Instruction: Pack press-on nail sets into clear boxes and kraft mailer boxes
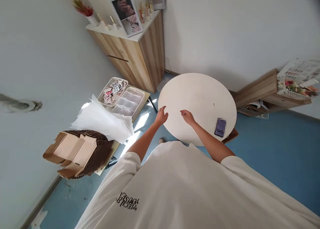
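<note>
My left hand point(161, 115) hovers at the left edge of a round white table point(197, 96), fingers loosely spread and holding nothing. My right hand point(187, 116) is just to its right, over the table's near part, fingers slightly curled and apart, also holding nothing. A dark purple phone-like object point(220, 127) lies near the table's right front edge, well away from both hands.
To the left stands a low table with a stack of flat cardboard boxes point(77, 152), white sheets point(102, 120) and clear trays of small packets point(113, 91). A wooden cabinet point(135, 52) stands behind, a low wooden shelf point(262, 92) at right. The floor is blue.
</note>
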Demonstrator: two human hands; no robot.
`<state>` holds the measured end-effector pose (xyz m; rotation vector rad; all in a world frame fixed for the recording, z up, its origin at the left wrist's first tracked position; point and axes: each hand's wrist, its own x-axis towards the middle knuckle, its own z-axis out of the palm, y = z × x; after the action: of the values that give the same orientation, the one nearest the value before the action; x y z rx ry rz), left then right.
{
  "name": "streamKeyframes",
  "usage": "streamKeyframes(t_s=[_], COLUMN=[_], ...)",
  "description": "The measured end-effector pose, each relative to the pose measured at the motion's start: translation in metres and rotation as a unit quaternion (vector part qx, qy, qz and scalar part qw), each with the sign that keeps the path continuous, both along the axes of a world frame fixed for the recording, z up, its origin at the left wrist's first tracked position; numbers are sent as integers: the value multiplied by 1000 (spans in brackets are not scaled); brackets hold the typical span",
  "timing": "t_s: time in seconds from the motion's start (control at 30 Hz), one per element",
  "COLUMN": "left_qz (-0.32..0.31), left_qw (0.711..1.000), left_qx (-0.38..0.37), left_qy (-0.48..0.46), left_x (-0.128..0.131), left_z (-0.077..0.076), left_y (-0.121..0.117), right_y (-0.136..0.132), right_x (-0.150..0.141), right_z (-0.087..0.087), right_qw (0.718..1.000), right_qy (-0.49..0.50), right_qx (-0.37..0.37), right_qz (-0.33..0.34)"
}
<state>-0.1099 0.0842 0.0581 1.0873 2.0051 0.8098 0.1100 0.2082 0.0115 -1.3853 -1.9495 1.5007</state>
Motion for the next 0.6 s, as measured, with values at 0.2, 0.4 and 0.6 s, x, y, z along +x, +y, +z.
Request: streamKeyframes(t_s=[0.2, 0.4, 0.6], left_qz=[37, 59, 40], left_qw=[999, 995, 994], left_qx=[-6, -8, -3], left_qy=[31, 75, 102], left_x=[-33, -85, -155], left_z=[6, 9, 10], left_y=[-25, -29, -12], right_y=[10, 12, 16], right_x=[-60, -122, -184], right_z=[12, 17, 20], right_qw=[995, 985, 987], right_qy=[26, 41, 38], right_qx=[-7, -12, -13], right_qz=[94, 170, 154])
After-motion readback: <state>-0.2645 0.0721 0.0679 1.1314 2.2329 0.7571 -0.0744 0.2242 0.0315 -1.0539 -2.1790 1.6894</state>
